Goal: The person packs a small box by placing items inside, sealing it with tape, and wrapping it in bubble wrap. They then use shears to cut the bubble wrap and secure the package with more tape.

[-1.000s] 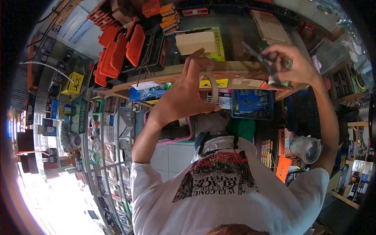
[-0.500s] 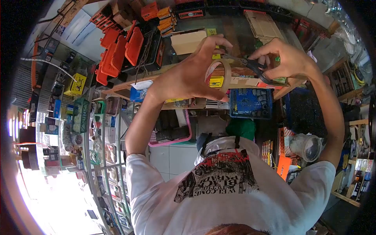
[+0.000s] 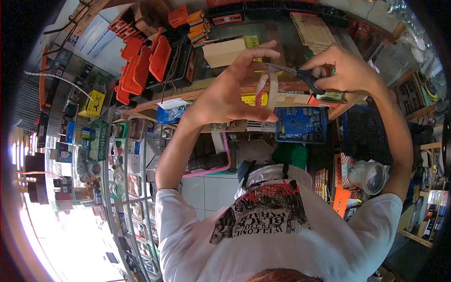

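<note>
My left hand (image 3: 223,91) is curled around a roll of clear tape (image 3: 272,91), the thumb under its lower rim and the index finger stretched out above it. The roll stands nearly edge-on, with a printed inner core showing. In my right hand (image 3: 345,70) is a pair of scissors (image 3: 309,79), fingers closed on the black handles. Their metal blades point left and overlap the top of the roll, just below my left index finger. Both hands are raised in front of the workbench edge.
Beyond the hands, the workbench (image 3: 206,87) bears a cardboard box (image 3: 224,51), orange-lidded cases (image 3: 141,68) and flattened cardboard (image 3: 314,30). Below is a blue tray of fittings (image 3: 300,124). A clear round tub (image 3: 369,177) stands near my right elbow; glass shelving (image 3: 120,188) is at left.
The roll of tape has turned more edge-on in my left hand, and the left index finger has straightened. My right hand with the scissors has barely moved.
</note>
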Demonstrator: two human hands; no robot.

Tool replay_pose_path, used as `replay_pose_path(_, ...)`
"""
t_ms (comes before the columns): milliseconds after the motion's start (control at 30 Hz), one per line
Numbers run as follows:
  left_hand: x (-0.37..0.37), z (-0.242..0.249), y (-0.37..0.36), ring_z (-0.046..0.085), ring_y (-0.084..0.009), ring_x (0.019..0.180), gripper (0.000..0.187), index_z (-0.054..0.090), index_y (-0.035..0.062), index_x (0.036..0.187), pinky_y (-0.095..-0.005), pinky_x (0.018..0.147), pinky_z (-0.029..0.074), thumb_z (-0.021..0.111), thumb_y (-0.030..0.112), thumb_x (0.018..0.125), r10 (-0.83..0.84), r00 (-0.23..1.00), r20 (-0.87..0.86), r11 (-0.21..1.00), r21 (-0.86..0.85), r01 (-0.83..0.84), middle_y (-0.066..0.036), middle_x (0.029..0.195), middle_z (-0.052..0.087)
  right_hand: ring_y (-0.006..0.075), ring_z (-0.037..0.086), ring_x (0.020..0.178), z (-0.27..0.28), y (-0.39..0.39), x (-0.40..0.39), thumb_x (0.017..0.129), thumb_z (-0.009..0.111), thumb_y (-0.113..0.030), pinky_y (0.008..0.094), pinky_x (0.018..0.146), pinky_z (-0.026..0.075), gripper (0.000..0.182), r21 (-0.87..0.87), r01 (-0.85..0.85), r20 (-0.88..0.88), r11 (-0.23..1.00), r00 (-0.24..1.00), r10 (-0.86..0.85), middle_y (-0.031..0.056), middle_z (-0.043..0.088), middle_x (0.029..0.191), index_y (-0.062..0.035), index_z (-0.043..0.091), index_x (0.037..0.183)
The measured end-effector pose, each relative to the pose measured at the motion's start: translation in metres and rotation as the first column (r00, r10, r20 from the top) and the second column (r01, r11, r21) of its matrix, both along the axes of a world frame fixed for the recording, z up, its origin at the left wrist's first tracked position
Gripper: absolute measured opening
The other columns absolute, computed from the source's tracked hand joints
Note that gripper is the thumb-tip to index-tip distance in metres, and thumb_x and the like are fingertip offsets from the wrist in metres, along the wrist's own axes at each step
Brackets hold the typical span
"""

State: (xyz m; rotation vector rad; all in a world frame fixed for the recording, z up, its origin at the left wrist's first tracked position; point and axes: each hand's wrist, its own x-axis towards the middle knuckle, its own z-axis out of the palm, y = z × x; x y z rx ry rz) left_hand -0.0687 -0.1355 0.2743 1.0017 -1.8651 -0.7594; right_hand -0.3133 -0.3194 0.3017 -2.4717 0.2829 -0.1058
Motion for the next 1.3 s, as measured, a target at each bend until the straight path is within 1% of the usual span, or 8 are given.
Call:
replay_pose_path(233, -0.002, -0.006, 0.004, 0.050, -0.0261, 0.134, 0.102, 0.037, 0.0140, 0.147, -0.0463, 0.112, 0.046, 0.093, 0.000, 0.063, -0.020, 0.986, -0.163, 0.998, 0.059, 0.029, -0.014, 0.166, 0.014, 0.0188, 0.064, 0.066, -0.001, -0.009, 0.002, 0.076, 0.078, -0.004, 0.0328, 0.063, 0.049, 0.041, -0.382, 0.264, 0.191, 0.886, 0.960, -0.203, 0.0125, 0.070, 0.078, -0.0062, 0.073, 0.117)
replay_pose_path(367, -0.009, -0.010, 0.007, 0.050, -0.0281, 0.135, 0.105, 0.035, 0.0135, 0.147, -0.0470, 0.110, 0.047, 0.092, -0.004, 0.061, -0.052, 0.976, -0.212, 0.998, 0.015, 0.056, -0.016, 0.167, 0.009, 0.0236, 0.063, 0.062, -0.043, -0.045, 0.019, 0.072, 0.081, -0.009, 0.0394, 0.062, 0.049, 0.021, -0.436, 0.318, 0.252, 0.842, 0.941, -0.225, 0.0078, 0.063, 0.067, -0.0042, 0.065, 0.084)
replay_pose_path(600, -0.028, -0.023, 0.009, 0.047, -0.0319, 0.137, 0.111, 0.030, 0.0139, 0.146, -0.0496, 0.110, 0.046, 0.091, -0.009, 0.056, -0.076, 0.938, -0.338, 0.997, -0.055, 0.060, -0.019, 0.167, 0.002, 0.0247, 0.068, 0.077, -0.072, -0.080, 0.075, 0.066, 0.083, -0.013, 0.0377, 0.065, 0.050, 0.025, -0.377, 0.270, -0.268, 0.886, 0.884, -0.383, 0.0076, 0.067, 0.078, -0.0067, 0.064, 0.081)
replay_pose_path(700, -0.025, -0.030, 0.012, 0.046, -0.0328, 0.137, 0.112, 0.030, 0.0147, 0.146, -0.0504, 0.109, 0.047, 0.091, -0.011, 0.055, -0.060, 0.917, -0.394, 0.997, -0.075, 0.032, -0.019, 0.167, 0.002, 0.0217, 0.069, 0.078, -0.093, -0.075, 0.066, 0.073, 0.082, -0.019, 0.0367, 0.068, 0.051, 0.024, -0.596, 0.310, 0.246, 0.741, 0.949, -0.198, 0.0073, 0.069, 0.080, -0.0064, 0.066, 0.086)
replay_pose_path(767, -0.023, -0.038, 0.015, 0.044, -0.0332, 0.138, 0.113, 0.030, 0.0152, 0.146, -0.0500, 0.108, 0.048, 0.091, -0.011, 0.054, -0.003, 0.898, -0.440, 0.995, -0.090, -0.041, -0.018, 0.167, 0.002, 0.0204, 0.070, 0.076, -0.061, -0.027, 0.060, 0.086, 0.075, -0.026, 0.0395, 0.067, 0.053, 0.020, -0.362, 0.400, 0.242, 0.842, 0.913, -0.329, 0.0058, 0.073, 0.090, -0.0084, 0.070, 0.094)
replay_pose_path(900, -0.023, -0.053, 0.021, 0.042, -0.0336, 0.139, 0.110, 0.030, 0.0163, 0.145, -0.0482, 0.106, 0.051, 0.089, -0.012, 0.057, 0.127, 0.756, -0.643, 0.968, -0.086, -0.236, -0.017, 0.167, 0.005, 0.0139, 0.062, 0.076, -0.062, 0.070, 0.028, 0.092, 0.073, -0.033, 0.0290, 0.066, 0.049, 0.033, 0.390, 0.113, 0.525, 0.914, 0.788, -0.322, 0.0049, 0.067, 0.095, -0.0060, 0.069, 0.112)
replay_pose_path(967, -0.029, -0.058, 0.020, 0.040, -0.0340, 0.140, 0.109, 0.029, 0.0163, 0.145, -0.0476, 0.105, 0.052, 0.089, -0.012, 0.058, 0.154, 0.675, -0.721, 0.949, -0.083, -0.305, -0.017, 0.167, 0.006, 0.0147, 0.060, 0.070, -0.077, 0.096, 0.034, 0.089, 0.077, -0.024, 0.0293, 0.063, 0.048, 0.030, 0.034, 0.052, 0.718, 0.998, 0.693, -0.061, 0.0060, 0.066, 0.092, -0.0019, 0.068, 0.107)
replay_pose_path(1300, -0.040, -0.058, 0.020, 0.054, -0.0391, 0.130, 0.069, 0.034, 0.0093, 0.142, -0.0450, 0.104, 0.052, 0.076, 0.006, 0.087, 0.256, 0.487, -0.835, 0.901, 0.025, -0.432, -0.027, 0.160, 0.026, 0.0249, 0.067, 0.076, -0.099, 0.106, 0.025, 0.080, 0.083, -0.020, 0.0356, 0.064, 0.052, 0.030, -0.065, 0.123, 0.767, 0.990, 0.641, -0.030, 0.0081, 0.068, 0.090, -0.0058, 0.068, 0.102)
